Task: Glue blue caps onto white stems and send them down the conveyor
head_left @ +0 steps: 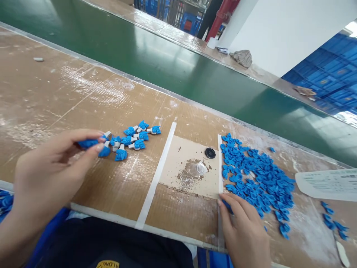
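Pinches bright blue, partly hidden piece (88, 143) in left hand (51, 167); grips darker, mostly covered piece (228, 206) in right hand (245, 229).

A head-worn camera is looking forward and down from close above a brown worktable (97, 190), facing a green surface (173, 61) beyond.

Plain blue is shown by loose pieces (267, 171) beyond right hand (245, 227) | blue and pale grey are paired on clustered parts (137, 144) beside left hand (55, 160) | green is carried by conveyor belt (167, 56) beyond both
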A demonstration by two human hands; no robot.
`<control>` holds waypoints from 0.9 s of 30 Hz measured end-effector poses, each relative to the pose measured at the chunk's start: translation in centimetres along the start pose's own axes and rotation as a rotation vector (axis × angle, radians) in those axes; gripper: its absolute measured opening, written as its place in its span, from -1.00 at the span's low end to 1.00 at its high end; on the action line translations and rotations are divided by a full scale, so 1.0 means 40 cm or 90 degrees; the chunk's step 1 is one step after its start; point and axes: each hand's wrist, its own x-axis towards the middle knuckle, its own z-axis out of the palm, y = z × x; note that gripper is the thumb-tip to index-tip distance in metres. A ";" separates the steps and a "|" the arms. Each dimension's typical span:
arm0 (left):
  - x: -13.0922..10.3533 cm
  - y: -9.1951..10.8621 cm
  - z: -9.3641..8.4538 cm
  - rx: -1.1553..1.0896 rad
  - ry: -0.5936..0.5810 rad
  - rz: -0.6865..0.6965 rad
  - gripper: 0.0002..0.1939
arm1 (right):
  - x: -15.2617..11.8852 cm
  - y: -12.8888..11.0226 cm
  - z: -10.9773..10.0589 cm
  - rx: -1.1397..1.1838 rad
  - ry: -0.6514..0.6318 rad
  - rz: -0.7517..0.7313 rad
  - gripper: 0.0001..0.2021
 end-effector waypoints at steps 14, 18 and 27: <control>0.062 -0.053 0.024 0.222 -0.107 0.365 -0.80 | -0.035 0.038 0.003 0.092 -0.075 0.017 -0.74; 0.050 0.013 0.078 0.261 -0.196 0.468 -0.76 | -0.037 0.015 -0.016 0.082 -0.023 0.025 -0.79; 0.051 0.032 0.123 0.286 -0.289 0.524 -0.73 | -0.053 -0.001 -0.004 0.080 -0.073 -0.194 -0.76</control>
